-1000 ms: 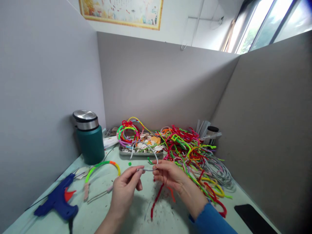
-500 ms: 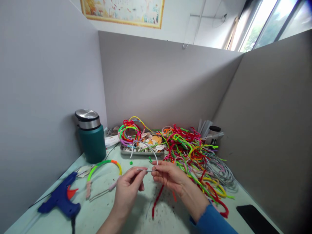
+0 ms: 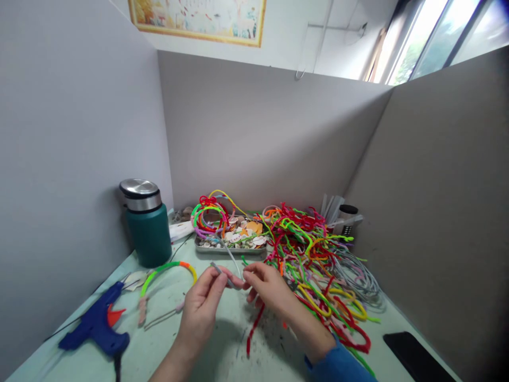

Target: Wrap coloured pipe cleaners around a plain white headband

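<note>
While left hand (image 3: pixel 200 302) pinches wire (image 3: pixel 215 266), right hand (image 3: pixel 269 286) curled

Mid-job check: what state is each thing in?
Left hand: pinching the grey wire
Right hand: fingers at the wire, grip unclear
Grey wire: bent
Glue gun: lying on its side
Bottle: upright, lid on
Hoop: partly bare
Tray: filled, uncovered
Pipe cleaners: tangled
</note>
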`<state>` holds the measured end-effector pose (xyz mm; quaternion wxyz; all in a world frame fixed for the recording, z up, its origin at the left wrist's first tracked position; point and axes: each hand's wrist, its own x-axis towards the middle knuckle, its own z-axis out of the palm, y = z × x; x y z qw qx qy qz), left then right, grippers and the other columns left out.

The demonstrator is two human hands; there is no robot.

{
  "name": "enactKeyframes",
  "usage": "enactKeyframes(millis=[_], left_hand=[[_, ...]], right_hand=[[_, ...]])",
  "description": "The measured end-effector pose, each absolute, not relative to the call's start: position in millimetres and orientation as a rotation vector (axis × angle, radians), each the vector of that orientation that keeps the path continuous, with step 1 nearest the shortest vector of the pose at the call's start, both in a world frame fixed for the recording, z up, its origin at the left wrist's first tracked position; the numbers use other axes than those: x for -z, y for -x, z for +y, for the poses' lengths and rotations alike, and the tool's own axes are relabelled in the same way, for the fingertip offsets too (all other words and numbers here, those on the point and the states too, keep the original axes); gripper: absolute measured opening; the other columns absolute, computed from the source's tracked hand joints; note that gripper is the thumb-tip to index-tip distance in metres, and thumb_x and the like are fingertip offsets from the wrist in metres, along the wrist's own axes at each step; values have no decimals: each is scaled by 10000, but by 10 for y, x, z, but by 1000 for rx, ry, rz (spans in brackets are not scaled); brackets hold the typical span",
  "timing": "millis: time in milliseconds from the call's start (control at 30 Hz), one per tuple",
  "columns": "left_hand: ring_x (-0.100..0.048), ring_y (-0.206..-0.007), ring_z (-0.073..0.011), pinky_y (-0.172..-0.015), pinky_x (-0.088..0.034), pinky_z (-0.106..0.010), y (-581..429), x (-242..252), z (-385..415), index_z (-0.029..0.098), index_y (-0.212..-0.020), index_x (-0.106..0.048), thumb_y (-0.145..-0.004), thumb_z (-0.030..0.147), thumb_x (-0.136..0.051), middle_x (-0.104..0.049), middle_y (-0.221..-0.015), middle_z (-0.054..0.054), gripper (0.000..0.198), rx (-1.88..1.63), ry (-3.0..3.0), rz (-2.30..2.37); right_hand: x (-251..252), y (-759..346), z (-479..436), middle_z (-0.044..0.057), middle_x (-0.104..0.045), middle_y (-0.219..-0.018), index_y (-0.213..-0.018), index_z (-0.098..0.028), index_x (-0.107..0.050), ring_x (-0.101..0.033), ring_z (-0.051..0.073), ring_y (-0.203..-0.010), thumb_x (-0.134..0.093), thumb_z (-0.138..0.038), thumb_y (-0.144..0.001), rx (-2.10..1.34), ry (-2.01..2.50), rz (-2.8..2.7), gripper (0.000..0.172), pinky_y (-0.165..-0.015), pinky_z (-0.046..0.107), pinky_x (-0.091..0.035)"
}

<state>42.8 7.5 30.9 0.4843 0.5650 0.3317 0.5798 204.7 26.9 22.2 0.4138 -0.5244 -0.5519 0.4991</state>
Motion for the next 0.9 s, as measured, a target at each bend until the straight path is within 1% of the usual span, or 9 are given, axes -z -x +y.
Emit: enactKeyframes(millis=[100,167,267,400,533,667,733,800,900], left_hand=[[-615,-792,-176,-711,-484,-300,-420,-290,113,170,-873,-571,-854,321,-501,-664,-833,-38,167,-1407,-1183,730],[-621,-769,-175,-692,-490,-306,-420,-278,144,164,-896,-563,-839,331,-523,-664,-821,-40,181,-1412,-1061,699],[-627,-732,-174,-659,-491,-305,-413,-279,169,160,-929,-561,-811,345,-558,-667,-796,-43,220,-1407,-934,670],[-625,-691,-169,-678,-475,-303,-382,-311,157,152,-906,-569,-807,329,-559,-667,-716,-39,203,-1383,-920,638],[-591,-597,-147,-689,-458,-303,-344,-358,135,153,-887,-576,-827,303,-526,-628,-596,-10,169,-1384,-924,584],[-496,-472,-111,-564,-422,-259,-325,-405,115,166,-866,-578,-846,294,-492,-537,-495,31,155,-1373,-913,523],[-454,-453,-101,-526,-394,-243,-325,-420,103,168,-863,-577,-852,288,-482,-502,-477,40,154,-1380,-920,517],[-421,-446,-96,-509,-369,-234,-329,-420,94,163,-854,-578,-852,288,-483,-475,-461,44,157,-1382,-948,534],[-383,-450,-93,-484,-319,-220,-344,-385,85,158,-824,-576,-848,317,-488,-435,-447,47,183,-1336,-1026,612]], right_hand=[[-266,-2024,231,-10,-596,-660,-981,-174,-567,-511,71,-418,-461,-379,-851,-1148,1208,-1486,265,-388,167,-387],[-330,-2017,181,-10,-590,-647,-935,-174,-599,-497,73,-412,-371,-412,-889,-1206,1114,-1593,333,-406,182,-391],[-400,-2030,129,-2,-615,-693,-857,-178,-651,-543,95,-517,-484,-360,-853,-1070,1072,-1856,247,-491,191,-406],[-349,-2109,193,17,-673,-764,-841,-215,-693,-595,154,-729,-543,-249,-828,-580,1129,-2151,154,-673,229,-405],[-244,-2232,314,51,-687,-821,-932,-230,-689,-608,181,-762,-507,-192,-832,-290,1279,-2238,210,-669,248,-392],[-313,-2359,344,53,-678,-953,-1077,-236,-631,-608,179,-827,-492,-175,-829,-311,1268,-2082,291,-726,252,-407],[-404,-2436,336,44,-673,-950,-1129,-228,-592,-605,169,-803,-487,-213,-842,-340,1262,-1984,306,-716,247,-412],[-482,-2536,336,34,-675,-885,-1109,-214,-592,-599,164,-758,-482,-252,-849,-321,1334,-1916,285,-688,243,-407],[-509,-2715,367,31,-682,-842,-943,-205,-649,-596,166,-742,-465,-266,-848,-280,1556,-1940,216,-645,237,-385]])
